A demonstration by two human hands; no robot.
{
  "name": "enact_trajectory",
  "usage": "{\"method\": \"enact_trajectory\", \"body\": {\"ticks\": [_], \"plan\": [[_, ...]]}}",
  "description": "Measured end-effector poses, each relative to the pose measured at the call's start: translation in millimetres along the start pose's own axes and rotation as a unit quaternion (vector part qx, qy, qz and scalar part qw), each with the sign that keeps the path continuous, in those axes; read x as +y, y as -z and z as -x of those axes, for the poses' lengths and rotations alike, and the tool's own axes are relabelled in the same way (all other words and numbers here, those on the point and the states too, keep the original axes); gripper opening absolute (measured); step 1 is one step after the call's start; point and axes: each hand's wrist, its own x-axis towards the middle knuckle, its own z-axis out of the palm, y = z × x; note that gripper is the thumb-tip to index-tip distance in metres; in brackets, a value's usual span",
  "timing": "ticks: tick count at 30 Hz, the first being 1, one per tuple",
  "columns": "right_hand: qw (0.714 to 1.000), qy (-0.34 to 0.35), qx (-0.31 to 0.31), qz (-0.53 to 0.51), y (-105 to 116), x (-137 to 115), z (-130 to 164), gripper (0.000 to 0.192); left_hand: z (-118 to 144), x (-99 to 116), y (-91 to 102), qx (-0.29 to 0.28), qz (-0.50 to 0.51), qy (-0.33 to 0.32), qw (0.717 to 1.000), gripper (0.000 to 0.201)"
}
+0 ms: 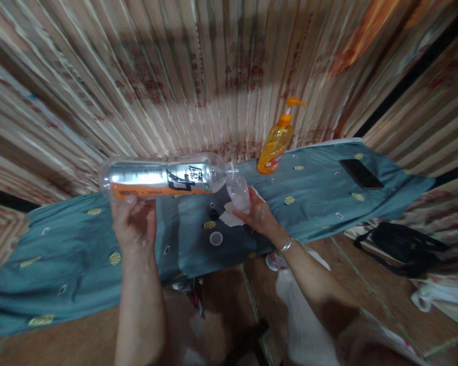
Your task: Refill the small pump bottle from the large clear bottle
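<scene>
My left hand (135, 218) is closed round the lower end of a large clear plastic bottle (160, 177) with a silver and orange label. The bottle lies almost level in the air, its neck pointing right. Its mouth meets the opening of a small clear bottle (239, 195), which tilts toward it. Fingers of my right hand (257, 211) wrap round that small bottle. Below them, a piece of white paper (231, 216) rests on the cloth. Near it are a small black cap (214, 214) and a round translucent lid (216, 238).
A teal patterned cloth (309, 203) covers the narrow table. At its back edge stands an orange pump bottle (276, 145); a dark phone (361, 174) lies on the right. A pleated curtain (156, 76) hangs behind. On the floor at right sits a black bag (404, 246).
</scene>
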Motion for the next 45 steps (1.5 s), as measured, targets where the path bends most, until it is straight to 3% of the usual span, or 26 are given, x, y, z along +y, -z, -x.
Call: {"method": "enact_trajectory", "body": {"ticks": [5, 17, 28, 33, 45], "plan": [[1.000, -0.004, -0.007, -0.011, 1.8, -1.2, -0.6, 0.086, -0.7, -0.8, 1.9, -0.003, 0.004, 0.000, 1.000, 0.032], [1.000, 0.006, -0.007, -0.005, 2.6, -1.4, 0.0, 0.086, 1.3, -0.2, -2.9, -0.004, -0.003, -0.005, 1.000, 0.048], [1.000, 0.008, -0.005, -0.013, 1.0, 1.9, -0.3, 0.087, -0.8, -1.9, 1.0, 0.004, -0.002, -0.003, 1.000, 0.037], [1.000, 0.014, 0.004, -0.003, -1.0, 3.6, 0.7, 0.090, -0.6, -1.2, 3.2, -0.019, -0.035, -0.011, 0.999, 0.028], [1.000, 0.012, -0.003, -0.001, 0.4, 4.0, 0.6, 0.089, 0.2, -1.4, 0.5, -0.008, -0.015, -0.013, 1.000, 0.034]]}}
